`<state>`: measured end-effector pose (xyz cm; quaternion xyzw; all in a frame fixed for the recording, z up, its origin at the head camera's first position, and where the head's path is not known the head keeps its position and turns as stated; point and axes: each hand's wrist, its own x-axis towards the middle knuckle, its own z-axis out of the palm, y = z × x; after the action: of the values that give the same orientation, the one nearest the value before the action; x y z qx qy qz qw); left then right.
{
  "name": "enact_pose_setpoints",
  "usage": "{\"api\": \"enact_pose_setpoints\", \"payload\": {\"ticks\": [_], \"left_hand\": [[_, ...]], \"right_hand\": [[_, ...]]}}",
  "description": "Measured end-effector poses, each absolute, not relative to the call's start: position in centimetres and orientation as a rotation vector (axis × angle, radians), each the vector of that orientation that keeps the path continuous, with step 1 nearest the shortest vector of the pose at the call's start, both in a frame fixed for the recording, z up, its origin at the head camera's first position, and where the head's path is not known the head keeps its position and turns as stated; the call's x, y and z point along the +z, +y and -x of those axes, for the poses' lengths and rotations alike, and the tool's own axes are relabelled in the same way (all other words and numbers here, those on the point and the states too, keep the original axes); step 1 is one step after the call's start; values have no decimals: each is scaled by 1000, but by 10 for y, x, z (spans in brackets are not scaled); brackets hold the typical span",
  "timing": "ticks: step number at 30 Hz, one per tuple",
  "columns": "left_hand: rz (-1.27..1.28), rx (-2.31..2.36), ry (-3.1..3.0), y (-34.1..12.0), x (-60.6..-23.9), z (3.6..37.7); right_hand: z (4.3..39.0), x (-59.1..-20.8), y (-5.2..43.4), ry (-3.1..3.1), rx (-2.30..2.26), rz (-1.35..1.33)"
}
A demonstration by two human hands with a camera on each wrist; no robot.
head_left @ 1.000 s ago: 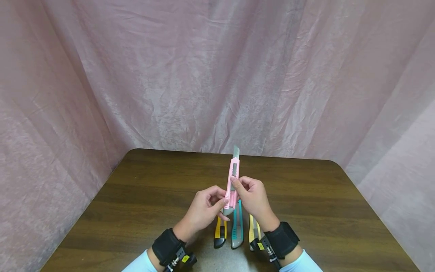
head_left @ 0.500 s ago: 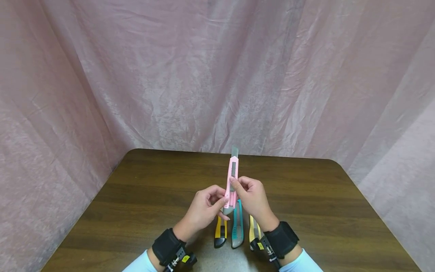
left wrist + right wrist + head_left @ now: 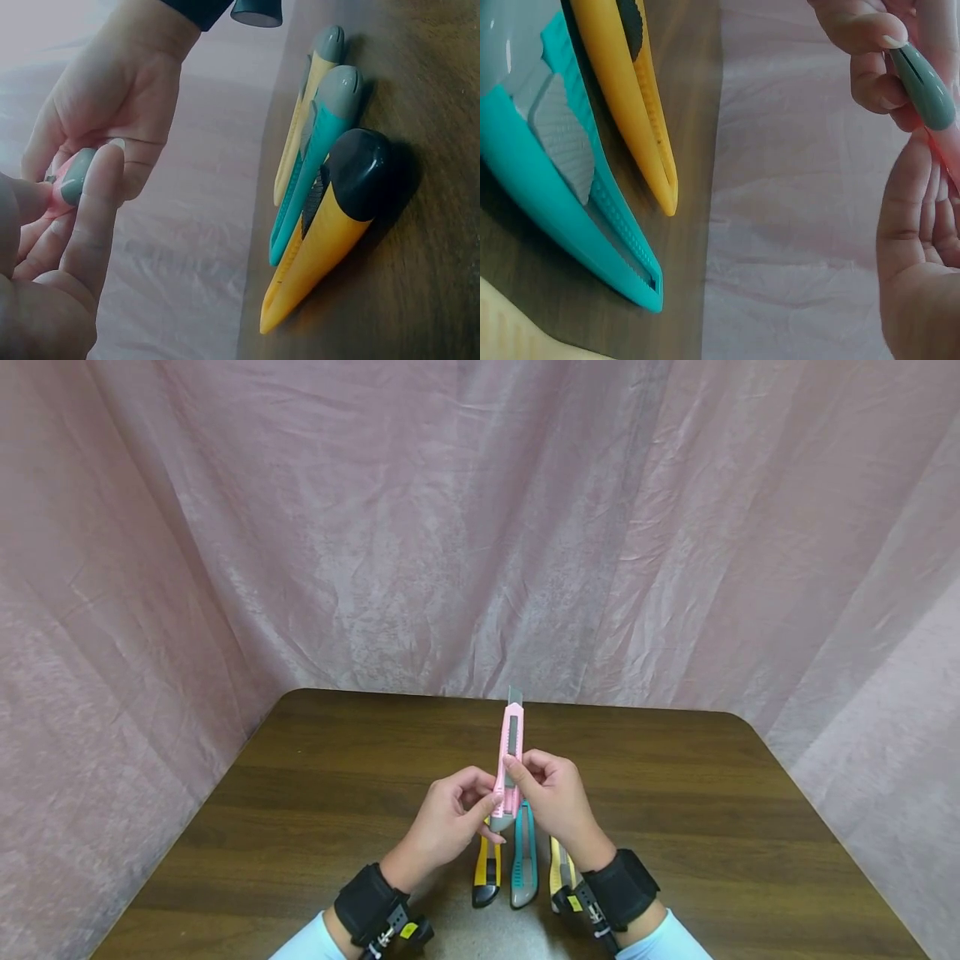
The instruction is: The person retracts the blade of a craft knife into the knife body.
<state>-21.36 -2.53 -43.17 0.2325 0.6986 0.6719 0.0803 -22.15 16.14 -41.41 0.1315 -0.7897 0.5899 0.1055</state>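
A pink utility knife (image 3: pixel 511 735) with a grey end cap is held above the table, its blade (image 3: pixel 515 695) out and pointing away from me. My left hand (image 3: pixel 444 818) pinches its lower end near the cap. The right hand (image 3: pixel 562 799) grips its middle, the thumb lying on the slider side; that thumb covers the slider. In the left wrist view the grey end cap (image 3: pixel 77 178) shows between the fingers. Below the hands, three more utility knives lie side by side: orange-yellow with a black end (image 3: pixel 487 870), teal (image 3: pixel 524 860) and pale yellow (image 3: pixel 561 870), the last partly behind the right wrist.
The brown wooden table (image 3: pixel 337 760) has rounded far corners. A pink curtain (image 3: pixel 420 527) hangs behind it and along both sides. Black straps with small cameras (image 3: pixel 372 903) sit on both wrists.
The right thumb has slid a little down the pink knife toward me, and slightly less blade sticks out. The knife has tilted slightly left. The three knives on the table have not moved.
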Motion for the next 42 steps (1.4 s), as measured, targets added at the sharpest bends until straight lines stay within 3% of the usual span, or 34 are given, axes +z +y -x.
{"api": "enact_pose_setpoints", "payload": {"ticks": [42], "left_hand": [[-706, 2051, 2119, -27, -430, 214]], "right_hand": [[224, -418, 163, -2343, 1875, -525]]}}
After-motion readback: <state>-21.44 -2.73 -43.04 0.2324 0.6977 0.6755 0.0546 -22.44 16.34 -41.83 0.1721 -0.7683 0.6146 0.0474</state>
